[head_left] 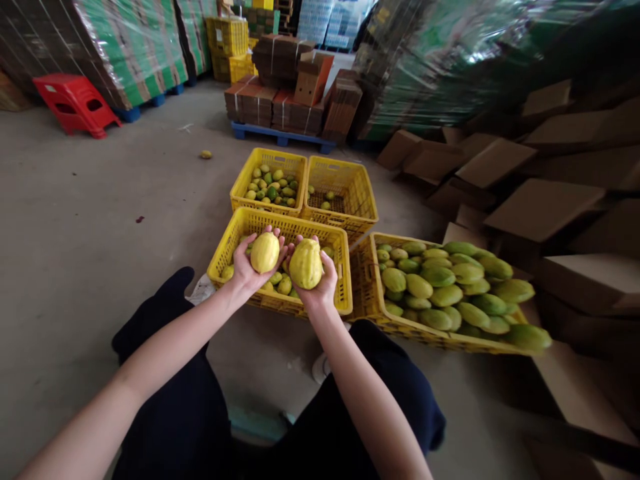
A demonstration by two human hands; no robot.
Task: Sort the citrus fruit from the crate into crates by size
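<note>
In the head view my left hand (248, 270) cradles a smooth yellow oval fruit (265, 253) in its palm, with the fingers curled behind it. A rounder, ridged yellow fruit (306, 264) rests in my right hand (325, 287), the thumb along its right side. I cannot tell the exact kind of either fruit. Both hands are side by side over the near yellow crate (343, 270). More yellow fruits (285, 285) lie in that crate, partly hidden by my hands and forearms.
Behind are a yellow crate (234, 190) of yellow and green fruits and another (367, 197) with a few. At right, a crate (367, 293) is heaped with long green-yellow fruits (440, 277). Cardboard boxes (545, 207) pile up beyond it. A red stool (75, 103) stands far left.
</note>
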